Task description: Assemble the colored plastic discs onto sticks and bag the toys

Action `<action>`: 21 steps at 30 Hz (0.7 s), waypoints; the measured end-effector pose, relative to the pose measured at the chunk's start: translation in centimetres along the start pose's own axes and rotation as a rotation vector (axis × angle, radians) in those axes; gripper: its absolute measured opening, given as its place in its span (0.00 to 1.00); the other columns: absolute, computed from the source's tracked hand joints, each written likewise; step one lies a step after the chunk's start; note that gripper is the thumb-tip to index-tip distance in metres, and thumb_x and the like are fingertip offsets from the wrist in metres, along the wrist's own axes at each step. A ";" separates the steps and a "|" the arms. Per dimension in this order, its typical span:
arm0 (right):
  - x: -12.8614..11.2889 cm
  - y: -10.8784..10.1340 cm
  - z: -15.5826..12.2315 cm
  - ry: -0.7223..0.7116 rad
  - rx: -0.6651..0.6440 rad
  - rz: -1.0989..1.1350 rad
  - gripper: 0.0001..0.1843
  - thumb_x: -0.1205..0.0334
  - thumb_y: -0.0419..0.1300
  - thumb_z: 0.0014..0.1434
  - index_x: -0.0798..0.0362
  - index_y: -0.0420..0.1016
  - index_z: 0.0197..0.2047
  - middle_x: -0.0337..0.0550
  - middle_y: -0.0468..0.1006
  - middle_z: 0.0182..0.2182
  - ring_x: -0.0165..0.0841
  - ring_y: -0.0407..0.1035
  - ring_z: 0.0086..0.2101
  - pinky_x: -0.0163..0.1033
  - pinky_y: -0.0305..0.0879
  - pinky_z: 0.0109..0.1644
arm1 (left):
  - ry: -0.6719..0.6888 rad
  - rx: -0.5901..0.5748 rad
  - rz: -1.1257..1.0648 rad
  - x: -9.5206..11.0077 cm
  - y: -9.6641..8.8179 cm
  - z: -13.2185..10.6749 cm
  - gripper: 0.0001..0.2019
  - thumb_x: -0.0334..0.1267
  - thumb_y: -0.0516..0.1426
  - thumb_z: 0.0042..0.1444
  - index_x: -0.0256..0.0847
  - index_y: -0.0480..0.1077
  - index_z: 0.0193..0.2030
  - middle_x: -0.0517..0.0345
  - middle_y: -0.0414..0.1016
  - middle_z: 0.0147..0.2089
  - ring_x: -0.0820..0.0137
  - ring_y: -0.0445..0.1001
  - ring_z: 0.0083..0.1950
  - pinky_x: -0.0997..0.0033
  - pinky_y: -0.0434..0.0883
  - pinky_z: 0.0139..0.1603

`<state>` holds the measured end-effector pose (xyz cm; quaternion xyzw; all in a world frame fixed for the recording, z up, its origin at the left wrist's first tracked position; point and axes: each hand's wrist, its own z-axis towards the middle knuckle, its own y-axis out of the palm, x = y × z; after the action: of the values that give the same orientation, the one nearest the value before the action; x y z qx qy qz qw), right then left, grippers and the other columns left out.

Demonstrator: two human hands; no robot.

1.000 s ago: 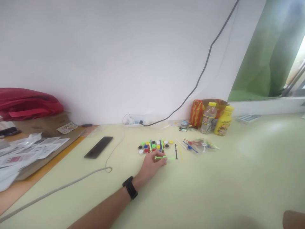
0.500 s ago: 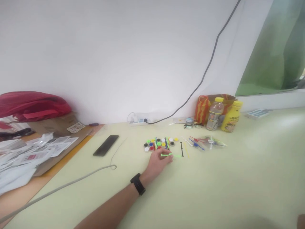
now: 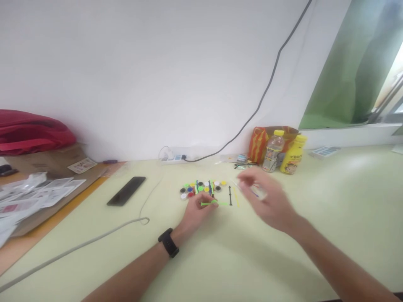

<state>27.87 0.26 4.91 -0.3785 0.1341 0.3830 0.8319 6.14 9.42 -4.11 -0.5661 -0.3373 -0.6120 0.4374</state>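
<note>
My left hand (image 3: 197,209), with a black watch on its wrist, is closed on a thin bright green plastic stick (image 3: 222,204) with a wider middle. Just beyond it lie several small round caps (image 3: 190,194) in black, white, red, blue, yellow and green, with coloured sticks among them. My right hand (image 3: 264,197) is smeared by motion, held over the loose sticks on the right; whether its fingers grip anything is unclear. Between the hands lie a black stick (image 3: 230,195) and a yellow stick (image 3: 236,197). A white stick (image 3: 235,183) shows near the right fingertips.
A black phone (image 3: 126,191) and a grey cable (image 3: 94,237) lie to the left. White packets (image 3: 53,193), a cardboard box and a red bag (image 3: 34,133) are further left. Glasses (image 3: 244,165), a clear bottle (image 3: 273,153), a yellow bottle (image 3: 293,156) and a power strip (image 3: 174,158) stand at the back.
My right hand has come in from the lower right and now covers most of the loose sticks there. My left hand still holds the green stick. The whole view has shifted slightly.
</note>
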 end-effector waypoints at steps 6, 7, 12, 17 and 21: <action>5.1 6.8 -2.5 0.322 -0.433 0.369 0.16 0.50 0.55 0.67 0.50 0.73 0.50 0.44 0.78 0.38 0.34 0.71 0.33 0.39 0.69 0.37 | 0.030 -0.018 -0.035 0.2 0.1 0.0 0.14 0.45 0.69 0.51 0.39 0.72 0.34 0.51 0.79 0.41 0.61 0.77 0.46 0.63 0.74 0.47; 5.5 7.3 -2.7 0.343 -0.443 0.426 0.17 0.48 0.55 0.67 0.51 0.73 0.48 0.43 0.77 0.36 0.34 0.71 0.33 0.39 0.69 0.37 | 0.029 -0.031 -0.041 0.2 0.0 0.0 0.14 0.45 0.69 0.51 0.40 0.72 0.34 0.51 0.79 0.41 0.61 0.78 0.46 0.62 0.74 0.48; 5.7 6.8 -2.5 0.398 -0.384 0.517 0.20 0.43 0.58 0.64 0.52 0.75 0.42 0.41 0.75 0.31 0.32 0.67 0.29 0.38 0.65 0.34 | 0.000 -0.118 -0.089 0.8 0.1 -0.4 0.13 0.48 0.65 0.56 0.39 0.73 0.34 0.53 0.79 0.40 0.63 0.77 0.45 0.65 0.73 0.49; 5.8 6.5 -2.3 0.438 -0.376 0.567 0.19 0.43 0.59 0.63 0.52 0.76 0.42 0.43 0.77 0.36 0.32 0.69 0.31 0.40 0.69 0.39 | -0.017 -0.176 -0.139 1.1 0.0 -0.6 0.14 0.46 0.66 0.56 0.42 0.76 0.45 0.51 0.78 0.46 0.61 0.77 0.49 0.64 0.73 0.51; 5.8 6.8 -2.5 0.453 -0.326 0.547 0.19 0.44 0.57 0.64 0.50 0.74 0.48 0.46 0.75 0.46 0.33 0.71 0.36 0.41 0.71 0.41 | -0.005 -0.171 -0.097 0.9 0.0 -0.5 0.17 0.45 0.66 0.56 0.43 0.76 0.51 0.50 0.77 0.49 0.62 0.77 0.50 0.64 0.73 0.52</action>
<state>26.90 4.34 -3.33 -0.5309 0.3478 0.5134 0.5775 5.92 8.82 -3.25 -0.5858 -0.3117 -0.6577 0.3566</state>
